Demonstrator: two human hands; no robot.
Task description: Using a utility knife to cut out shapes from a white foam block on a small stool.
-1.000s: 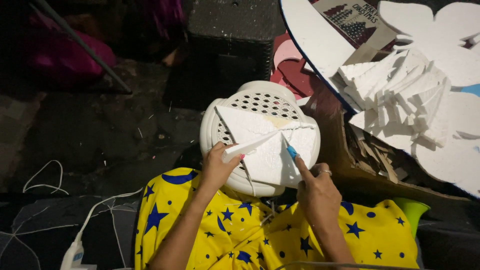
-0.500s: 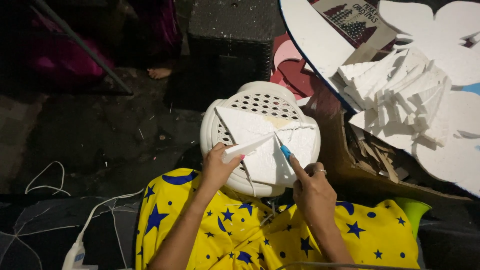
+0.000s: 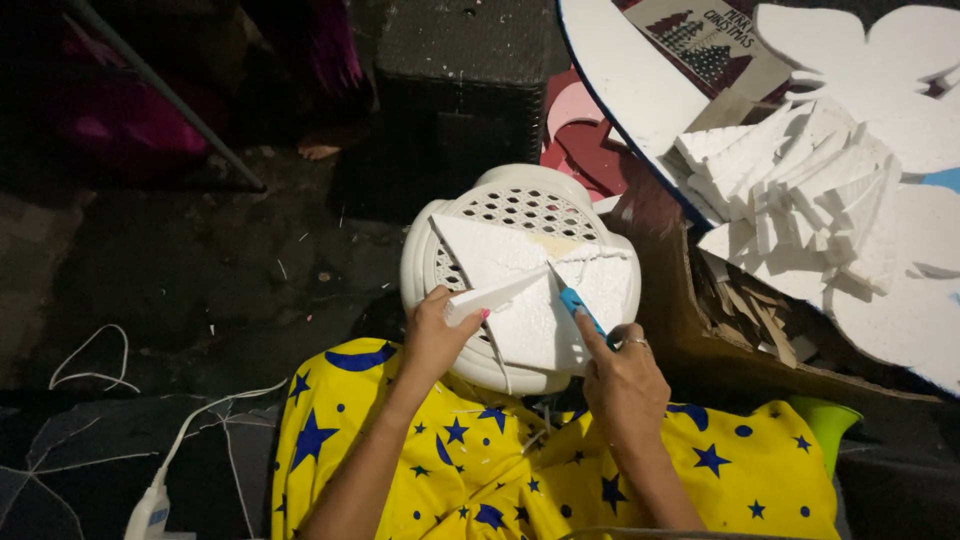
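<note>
A white perforated plastic stool (image 3: 520, 205) stands in front of my lap, with flat white foam triangles (image 3: 500, 260) lying on its seat. My left hand (image 3: 432, 335) pinches a narrow white foam strip (image 3: 495, 296) at the stool's near left edge. My right hand (image 3: 622, 375) grips a blue-handled cutter (image 3: 578, 307), its tip resting on the foam near the middle of the seat. A ring shows on one finger of my right hand. My yellow garment with blue stars (image 3: 470, 470) covers my lap below.
A stack of cut white foam pieces (image 3: 800, 190) lies on a large white board (image 3: 630, 90) at the right. A brown cardboard box (image 3: 700, 340) with scraps sits beside the stool. A dark wicker block (image 3: 455, 90) stands behind. White cables (image 3: 90, 370) and a plug strip (image 3: 150, 510) lie at the left.
The cutter tip has moved up and left across the foam toward the seat's middle. My left hand keeps its hold on the strip.
</note>
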